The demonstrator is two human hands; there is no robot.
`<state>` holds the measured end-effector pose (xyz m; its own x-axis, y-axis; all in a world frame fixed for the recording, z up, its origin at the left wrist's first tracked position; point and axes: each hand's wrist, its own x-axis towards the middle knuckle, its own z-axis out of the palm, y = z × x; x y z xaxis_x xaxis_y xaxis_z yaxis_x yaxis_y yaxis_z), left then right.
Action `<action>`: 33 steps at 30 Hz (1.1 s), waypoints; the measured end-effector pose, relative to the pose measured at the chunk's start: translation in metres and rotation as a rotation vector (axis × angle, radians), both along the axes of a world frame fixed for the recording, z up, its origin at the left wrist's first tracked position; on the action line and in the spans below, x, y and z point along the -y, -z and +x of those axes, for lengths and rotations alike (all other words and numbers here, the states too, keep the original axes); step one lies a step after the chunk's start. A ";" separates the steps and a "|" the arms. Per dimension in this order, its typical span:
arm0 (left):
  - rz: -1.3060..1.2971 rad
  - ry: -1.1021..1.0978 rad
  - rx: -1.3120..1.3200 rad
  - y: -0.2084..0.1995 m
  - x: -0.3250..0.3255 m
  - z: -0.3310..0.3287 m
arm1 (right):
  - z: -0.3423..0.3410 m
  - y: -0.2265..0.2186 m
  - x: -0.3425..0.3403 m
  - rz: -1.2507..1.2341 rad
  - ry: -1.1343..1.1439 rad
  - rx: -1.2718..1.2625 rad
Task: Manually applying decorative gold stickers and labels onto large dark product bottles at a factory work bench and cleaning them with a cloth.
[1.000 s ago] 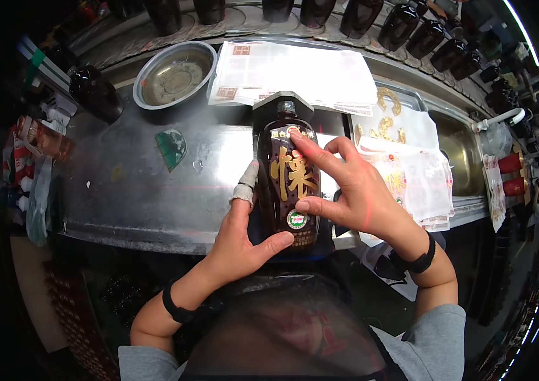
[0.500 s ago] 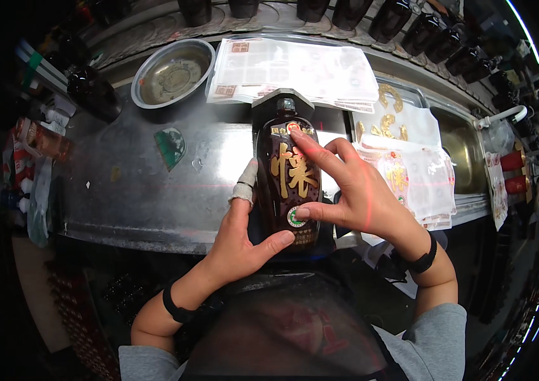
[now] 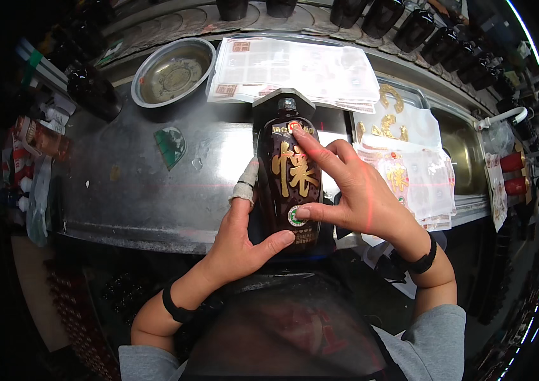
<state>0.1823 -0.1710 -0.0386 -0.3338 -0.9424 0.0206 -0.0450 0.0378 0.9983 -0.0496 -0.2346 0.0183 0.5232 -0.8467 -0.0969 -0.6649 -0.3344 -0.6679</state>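
Note:
A dark brown glass bottle (image 3: 269, 184) with large gold lettering lies tilted in a dark stand (image 3: 276, 100), its neck pointing away from me. My left hand (image 3: 234, 238) holds its left side, thumb across the lower front. A pale wrap covers the left index finger along the glass. My right hand (image 3: 358, 184) grips the bottle from the right, its index fingertip on the small red emblem near the shoulder. The right thumb presses at the round green-and-white sticker (image 3: 295, 216) low on the front. The right hand's other fingers curl beside the bottle, partly hidden.
Behind the bottle lies a stack of printed sheets (image 3: 295, 70); a metal bowl (image 3: 204, 57) stands left of it. Gold decals on wet sheets (image 3: 418, 165) lie right, beside a sink (image 3: 466, 159). A green scrap (image 3: 170, 147) rests on the metal table (image 3: 136, 203). Dark bottles (image 3: 415, 28) line a conveyor.
The bottles on the conveyor at the back have shifted to the right. Both hands and the held bottle have hardly moved.

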 end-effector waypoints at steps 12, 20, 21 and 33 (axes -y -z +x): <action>0.032 0.003 -0.014 -0.008 0.005 0.000 | -0.006 0.009 -0.001 0.104 0.087 0.185; 0.208 -0.070 -0.231 -0.016 0.024 -0.009 | -0.004 0.033 -0.006 0.394 0.311 0.558; 0.285 -0.105 -0.274 -0.020 0.026 -0.011 | -0.002 0.035 -0.005 0.366 0.323 0.571; 0.398 -0.175 -0.336 -0.013 0.035 -0.014 | 0.004 0.055 0.008 0.407 0.376 0.613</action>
